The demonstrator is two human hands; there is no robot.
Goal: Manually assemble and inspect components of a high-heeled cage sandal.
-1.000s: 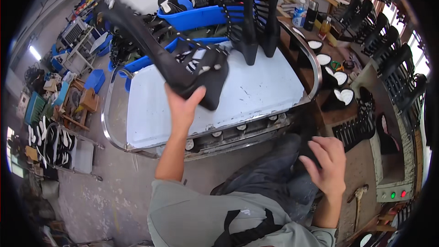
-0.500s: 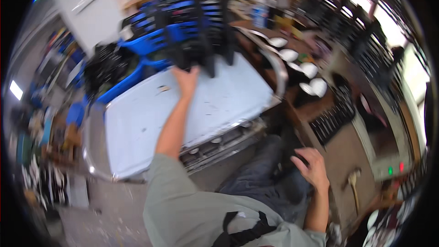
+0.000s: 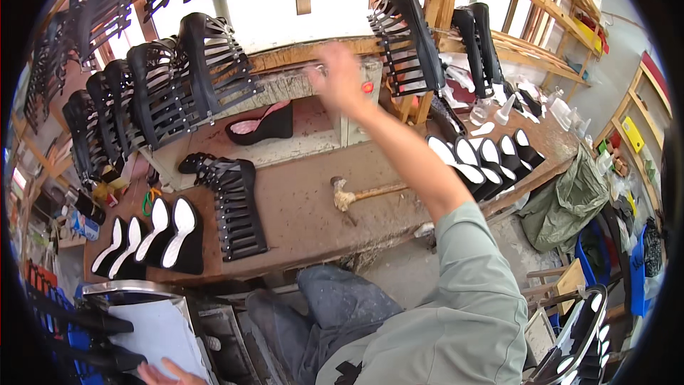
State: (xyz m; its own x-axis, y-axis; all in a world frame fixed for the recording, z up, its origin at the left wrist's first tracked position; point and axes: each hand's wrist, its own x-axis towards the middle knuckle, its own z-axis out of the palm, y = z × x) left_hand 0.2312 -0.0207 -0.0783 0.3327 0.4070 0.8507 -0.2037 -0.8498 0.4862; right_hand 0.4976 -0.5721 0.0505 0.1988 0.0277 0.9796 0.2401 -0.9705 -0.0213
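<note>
My right hand [image 3: 336, 80] is stretched far forward over the brown workbench [image 3: 306, 221], up at the back ledge beside a small red knob [image 3: 367, 88]. It is blurred, fingers apart, nothing in it. Below my forearm a hammer [image 3: 362, 194] lies on the bench. A black strappy boot upper [image 3: 239, 210] lies flat to the left of it. Only the fingers of my left hand [image 3: 167, 373] show at the bottom edge, on a white tabletop [image 3: 153, 331] next to black boots [image 3: 78, 324].
Black strappy boot uppers [image 3: 178, 78] stand in a row at the back left, two more [image 3: 410, 43] at the back right. Wedge soles with white insoles sit at the left [image 3: 153, 235] and right [image 3: 488, 157]. A black wedge with pink lining [image 3: 260, 125] rests on the shelf. A green sack [image 3: 563, 199] hangs off the right end.
My view has swung from the white table to the workbench. My left hand let go of the black boot. My right hand left my thigh and reached up to the back ledge.
</note>
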